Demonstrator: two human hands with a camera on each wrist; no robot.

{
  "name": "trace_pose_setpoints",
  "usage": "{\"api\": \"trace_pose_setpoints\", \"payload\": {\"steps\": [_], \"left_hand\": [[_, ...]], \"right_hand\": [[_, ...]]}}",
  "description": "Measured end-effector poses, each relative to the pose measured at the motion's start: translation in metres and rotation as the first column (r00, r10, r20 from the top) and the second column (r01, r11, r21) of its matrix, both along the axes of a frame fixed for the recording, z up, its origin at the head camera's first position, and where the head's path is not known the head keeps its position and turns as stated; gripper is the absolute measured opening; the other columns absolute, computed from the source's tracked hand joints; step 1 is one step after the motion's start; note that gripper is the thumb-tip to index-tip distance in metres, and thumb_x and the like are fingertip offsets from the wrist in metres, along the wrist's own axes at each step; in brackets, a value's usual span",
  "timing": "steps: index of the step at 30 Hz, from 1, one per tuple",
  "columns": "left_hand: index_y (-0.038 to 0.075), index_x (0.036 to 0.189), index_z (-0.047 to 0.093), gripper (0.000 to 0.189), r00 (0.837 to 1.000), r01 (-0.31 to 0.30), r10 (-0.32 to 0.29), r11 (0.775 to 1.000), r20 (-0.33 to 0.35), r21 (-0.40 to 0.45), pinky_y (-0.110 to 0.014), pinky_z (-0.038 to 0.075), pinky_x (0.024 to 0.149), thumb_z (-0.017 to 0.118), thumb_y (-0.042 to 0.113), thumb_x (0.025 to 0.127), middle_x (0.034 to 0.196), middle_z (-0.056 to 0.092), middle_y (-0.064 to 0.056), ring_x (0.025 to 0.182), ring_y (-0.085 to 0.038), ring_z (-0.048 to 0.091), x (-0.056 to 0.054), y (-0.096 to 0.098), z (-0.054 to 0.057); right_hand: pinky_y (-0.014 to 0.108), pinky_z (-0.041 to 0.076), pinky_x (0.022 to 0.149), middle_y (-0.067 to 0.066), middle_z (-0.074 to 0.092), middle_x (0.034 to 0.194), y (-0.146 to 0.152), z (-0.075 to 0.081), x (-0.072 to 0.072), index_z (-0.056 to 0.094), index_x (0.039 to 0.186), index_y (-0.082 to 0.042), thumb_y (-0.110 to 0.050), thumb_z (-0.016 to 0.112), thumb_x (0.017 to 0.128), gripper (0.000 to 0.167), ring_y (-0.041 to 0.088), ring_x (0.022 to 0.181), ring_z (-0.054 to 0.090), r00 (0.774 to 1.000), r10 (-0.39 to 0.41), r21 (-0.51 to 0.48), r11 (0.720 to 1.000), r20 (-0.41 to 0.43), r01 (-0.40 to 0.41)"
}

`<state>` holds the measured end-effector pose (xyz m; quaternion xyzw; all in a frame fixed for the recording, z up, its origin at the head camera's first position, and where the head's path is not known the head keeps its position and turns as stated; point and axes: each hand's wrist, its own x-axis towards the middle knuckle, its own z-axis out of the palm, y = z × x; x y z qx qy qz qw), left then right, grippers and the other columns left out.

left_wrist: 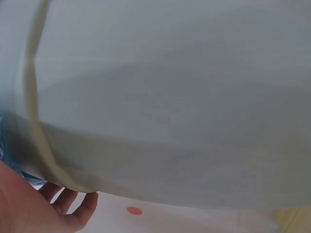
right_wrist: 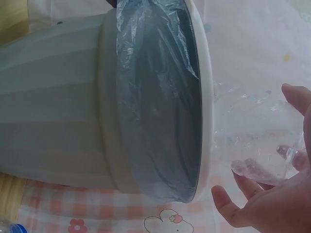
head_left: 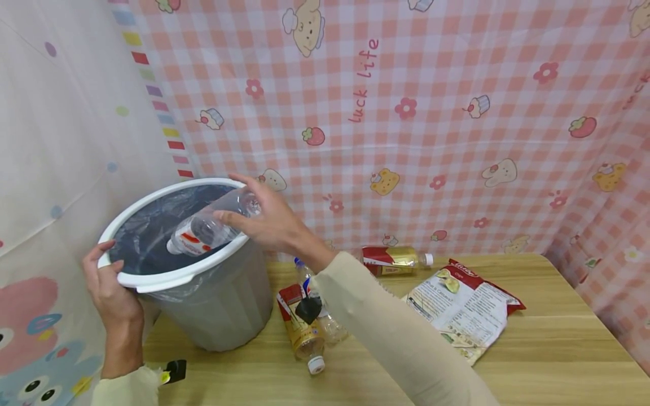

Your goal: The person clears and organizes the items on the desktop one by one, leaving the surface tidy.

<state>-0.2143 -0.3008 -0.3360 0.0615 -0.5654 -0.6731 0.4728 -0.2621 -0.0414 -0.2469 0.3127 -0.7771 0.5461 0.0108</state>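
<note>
A grey trash bin (head_left: 223, 310) with a white rim and a thin plastic liner stands at the left of the table. My left hand (head_left: 109, 282) grips its near-left rim; in the left wrist view the fingers (left_wrist: 87, 206) bend at the bin's edge. Over the bin's mouth, my right hand (head_left: 269, 217) holds a clear plastic bottle (head_left: 205, 230) with a red-and-white label, thumb on its side. The bottle tilts with its white cap down into the opening. In the right wrist view, the spread fingers (right_wrist: 226, 206) lie around the bottle's base end.
Right of the bin lie a bottle with a red-and-yellow label (head_left: 303, 332) and a blue-capped bottle (head_left: 332, 329), partly behind my right arm. Another red-and-yellow bottle (head_left: 391, 259) lies by the back wall. A chips bag (head_left: 464, 307) rests on the wooden table (head_left: 558, 344).
</note>
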Motion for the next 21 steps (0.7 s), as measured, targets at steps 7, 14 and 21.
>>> {"api": "trace_pose_setpoints", "payload": {"steps": [7, 14, 21], "left_hand": [[0.012, 0.119, 0.062, 0.037, 1.0, 0.007, -0.007, 1.0, -0.004, 0.003, -0.019, 0.039, 0.079, 0.037, 0.007, 0.091, 0.116, 0.055, -0.005, 0.098, -0.015, 0.052, 0.001, 0.0, 0.0], [0.011, 0.119, 0.062, 0.037, 1.0, 0.011, -0.011, 1.0, 0.001, 0.006, -0.019, 0.039, 0.078, 0.038, 0.007, 0.092, 0.115, 0.055, -0.004, 0.097, -0.015, 0.053, 0.001, 0.0, 0.0], [0.012, 0.12, 0.061, 0.037, 1.0, 0.015, -0.015, 1.0, 0.014, 0.002, -0.019, 0.04, 0.078, 0.037, 0.007, 0.092, 0.117, 0.055, -0.004, 0.097, -0.015, 0.053, 0.001, -0.001, 0.0]], "right_hand": [[0.042, 0.049, 0.095, 0.006, 0.048, 0.144, -0.002, -0.006, 0.001, 0.033, 0.154, -0.027, -0.035, 0.07, 0.091, 0.073, 0.023, 0.126, 0.051, 1.0, 0.007, 0.007, 1.0, -0.004, -0.007], [0.04, 0.049, 0.093, 0.006, 0.051, 0.138, 0.003, -0.014, 0.003, 0.035, 0.152, -0.028, -0.033, 0.07, 0.091, 0.07, 0.022, 0.12, 0.055, 0.999, -0.018, -0.027, 0.999, 0.035, 0.018], [0.04, 0.046, 0.097, 0.003, 0.052, 0.134, 0.027, -0.031, 0.007, 0.037, 0.149, -0.034, -0.036, 0.069, 0.092, 0.066, 0.02, 0.119, 0.054, 0.996, -0.015, -0.058, 0.998, 0.092, 0.021]]}}
